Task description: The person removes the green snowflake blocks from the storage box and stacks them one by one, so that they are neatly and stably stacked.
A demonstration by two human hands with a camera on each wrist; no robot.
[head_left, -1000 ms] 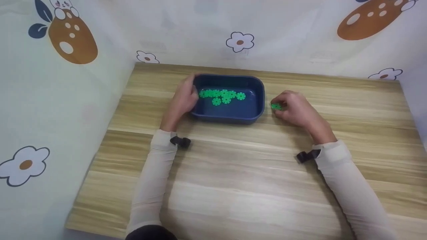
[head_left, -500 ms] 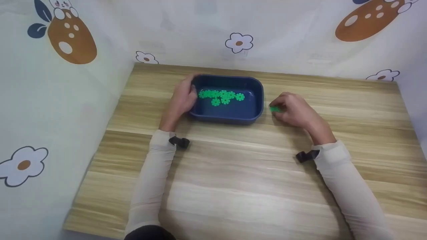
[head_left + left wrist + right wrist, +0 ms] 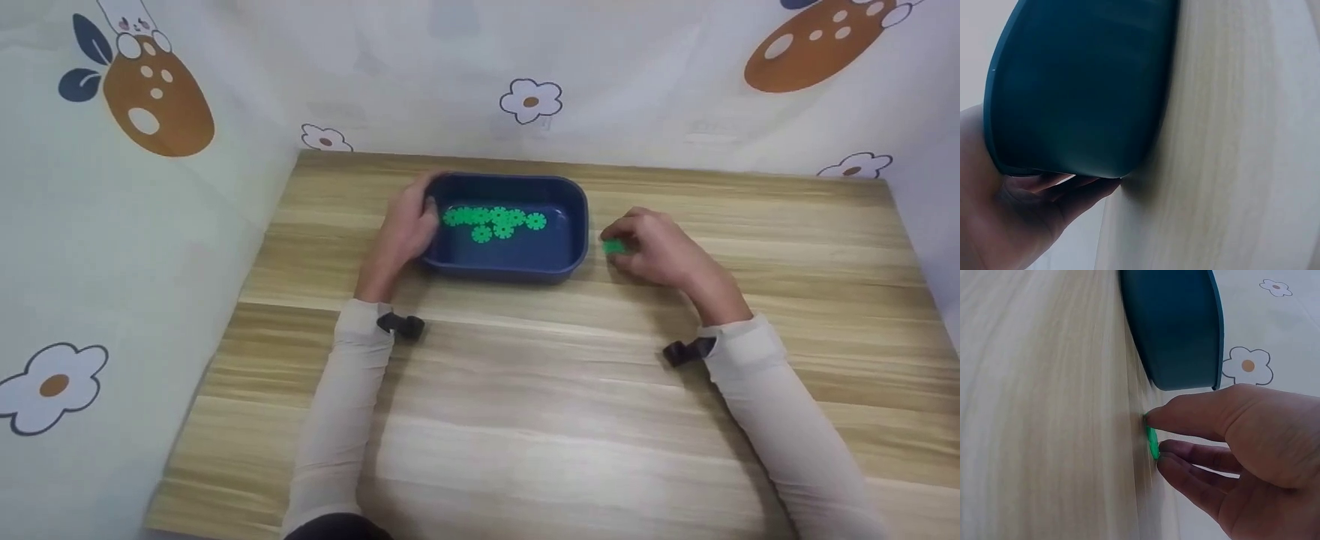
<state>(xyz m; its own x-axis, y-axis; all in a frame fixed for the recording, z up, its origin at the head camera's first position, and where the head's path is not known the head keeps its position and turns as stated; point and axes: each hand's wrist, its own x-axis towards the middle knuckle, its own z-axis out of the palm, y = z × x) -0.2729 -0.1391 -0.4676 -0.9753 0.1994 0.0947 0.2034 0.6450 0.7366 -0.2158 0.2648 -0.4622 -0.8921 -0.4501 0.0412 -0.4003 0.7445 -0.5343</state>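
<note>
A dark blue plastic bin (image 3: 502,274) stands on the table, my left hand (image 3: 409,225) gripping its left end. The thumb is over the rim and the other fingers lie along the outside, as the left wrist view shows. Inside the bin lie several green snowflake discs (image 3: 481,234), mostly overlapping towards the far left. To the right of the bin, my right hand (image 3: 656,247) pinches a green snowflake disc (image 3: 1152,441) between thumb and fingertips, right down by the tabletop. Part of that disc is hidden by the fingers.
The wood-grain table (image 3: 525,390) runs up to a pale wall cloth (image 3: 420,82) printed with flowers at the back and another on the left. Dark wrist cameras (image 3: 690,351) are strapped to both cuffs.
The disc in my right hand shows its slots less clearly than a second ago. Both hands keep their places by the bin, while the whole head view shifts slightly.
</note>
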